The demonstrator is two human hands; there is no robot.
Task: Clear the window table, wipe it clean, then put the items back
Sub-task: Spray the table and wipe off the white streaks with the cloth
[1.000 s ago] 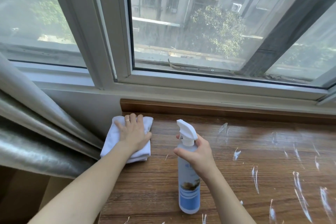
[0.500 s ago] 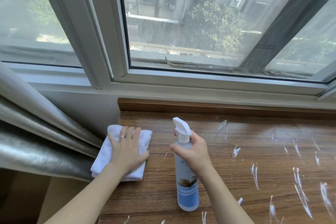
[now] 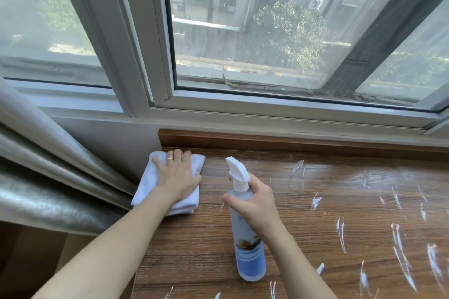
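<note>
Fingers of the left hand (image 3: pixel 177 178) lie flat on the white cloth (image 3: pixel 148 182) at the table's (image 3: pixel 315 201) far left corner. Right hand (image 3: pixel 255 204) grips the spray bottle (image 3: pixel 247 245) standing nearby.

The worktop (image 3: pixel 315 201) lay open from 1 to 5 o'clock of the spray bottle (image 3: pixel 247 238), bearing only white streaks (image 3: pixel 398 240). At 10 o'clock the folded cloth (image 3: pixel 167 184) filled the corner, hemmed by the curtain (image 3: pixel 48 177) at 9 and the raised wooden ledge (image 3: pixel 291 139) at 12.

Bottle label (image 3: pixel 247 243) print blurred; table (image 3: pixel 315 226) cut off right.
</note>
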